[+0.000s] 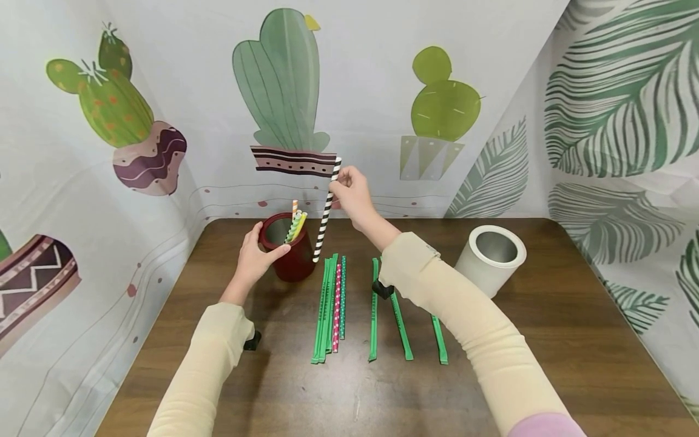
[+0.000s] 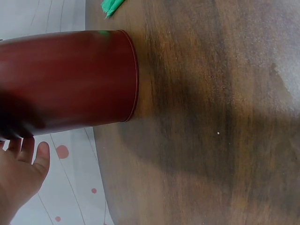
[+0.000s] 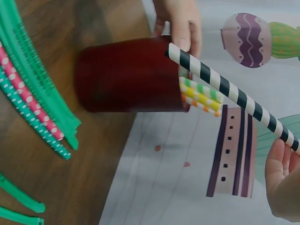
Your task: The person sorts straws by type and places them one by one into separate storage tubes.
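At the back left of the table stands a dark red cup [image 1: 295,261]. My left hand [image 1: 253,258] grips it at the rim, thumb on the near side and fingers round the left. Several patterned paper straws [image 3: 201,96], green, yellow and orange striped, lean in it and poke out of its mouth. My right hand [image 1: 355,197] pinches a black-and-white striped paper straw [image 1: 326,215] near its top. This straw hangs slightly tilted in the air, just right of the cup, its lower end below rim height.
Several green-wrapped straws [image 1: 374,321] lie on the brown table [image 1: 273,388], next to a pink dotted straw [image 1: 337,309] and a teal dotted straw [image 1: 343,297]. Behind my right forearm stands a white cup [image 1: 477,273]. A cactus-print cloth [image 1: 360,91] hangs behind the table.
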Motion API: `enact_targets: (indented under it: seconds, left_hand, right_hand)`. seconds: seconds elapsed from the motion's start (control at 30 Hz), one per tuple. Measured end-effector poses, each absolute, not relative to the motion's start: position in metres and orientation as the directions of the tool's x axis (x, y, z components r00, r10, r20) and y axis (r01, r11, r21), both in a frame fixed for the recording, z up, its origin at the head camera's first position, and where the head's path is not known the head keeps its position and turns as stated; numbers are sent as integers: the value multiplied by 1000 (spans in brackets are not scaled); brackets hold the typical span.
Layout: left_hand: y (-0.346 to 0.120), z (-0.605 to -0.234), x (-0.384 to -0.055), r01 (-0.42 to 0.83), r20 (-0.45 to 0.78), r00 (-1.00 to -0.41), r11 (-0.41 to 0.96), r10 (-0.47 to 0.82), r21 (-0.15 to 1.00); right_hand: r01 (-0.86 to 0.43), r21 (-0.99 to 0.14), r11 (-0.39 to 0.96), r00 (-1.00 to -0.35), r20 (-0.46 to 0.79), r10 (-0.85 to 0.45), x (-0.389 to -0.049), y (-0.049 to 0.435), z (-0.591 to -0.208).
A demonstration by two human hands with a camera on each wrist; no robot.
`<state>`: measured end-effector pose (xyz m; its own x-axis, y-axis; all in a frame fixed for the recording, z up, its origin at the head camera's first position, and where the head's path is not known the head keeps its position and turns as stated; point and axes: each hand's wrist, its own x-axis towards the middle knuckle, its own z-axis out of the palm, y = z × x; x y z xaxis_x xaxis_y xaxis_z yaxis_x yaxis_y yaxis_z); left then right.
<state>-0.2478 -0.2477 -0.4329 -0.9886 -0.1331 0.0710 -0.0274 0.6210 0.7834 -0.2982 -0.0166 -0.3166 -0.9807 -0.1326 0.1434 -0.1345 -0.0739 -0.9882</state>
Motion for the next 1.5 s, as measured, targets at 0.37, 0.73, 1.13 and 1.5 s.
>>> enact_targets:
  seconds: [0.37,0.73,1.13,1.5]
  left_hand:
    - [-245,-433,-248,-25,77,-988,627,-135,779]
    - [-245,-431,-248,-13,94,-986,622,-140,783]
    - [-247,-432,-248,-17,85,-987,623,-134,782]
    - [-248,-434,-249,-30,72,-988,621,-138,784]
  right_hand:
    - [-184,-966,-181,-981,192,-32,-306,-22,-301]
    - [-162,-974,-159,-985,168,-26,-306,-27,-314]
    - [-153,-984,-95,-987,158,-42,-304,-38,-339]
    - [-71,-997,-26,-990,74,-120,-299,-47,-359]
